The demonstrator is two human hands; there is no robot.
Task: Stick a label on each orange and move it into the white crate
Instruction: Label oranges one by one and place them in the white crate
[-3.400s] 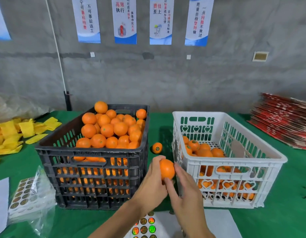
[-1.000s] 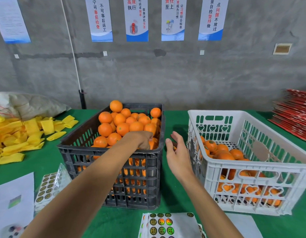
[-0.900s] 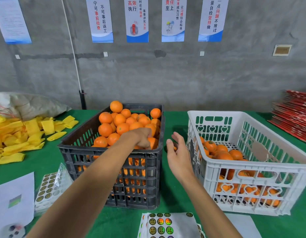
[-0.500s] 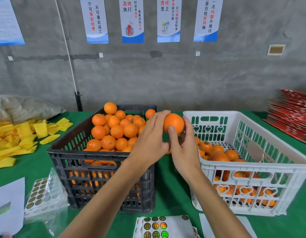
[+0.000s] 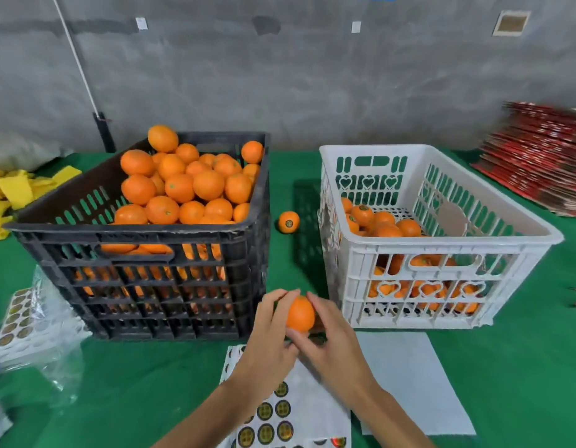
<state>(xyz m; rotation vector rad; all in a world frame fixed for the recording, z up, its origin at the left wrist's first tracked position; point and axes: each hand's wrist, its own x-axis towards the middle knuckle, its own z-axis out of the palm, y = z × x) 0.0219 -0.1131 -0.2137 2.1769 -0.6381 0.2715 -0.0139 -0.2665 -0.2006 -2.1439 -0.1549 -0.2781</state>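
- While both our hands are meeting low in front of us, we are holding a round orange fruit [image 5: 300,313] between them, above the green cloth-covered table [image 5: 144,376] and over the far edge of a white sheet of round foil labels [image 5: 289,412].
- Our left hand [image 5: 267,344] is curling its fingers round the fruit's left side; our right hand [image 5: 335,344] is pinching it from the right with fingertips and thumb.
- We are working in the open lane between the black slotted plastic crate [image 5: 157,276], heaped with oranges, and the white slotted plastic crate [image 5: 441,250], partly filled with labelled fruit.
- Our fruit is sitting just off the near corners of both crates, touching neither.
- One labelled loose orange [image 5: 288,222] is lying farther back in that lane.
- To the right of the sheet, a plain white paper [image 5: 415,376] is lying flat near the white crate's front wall.
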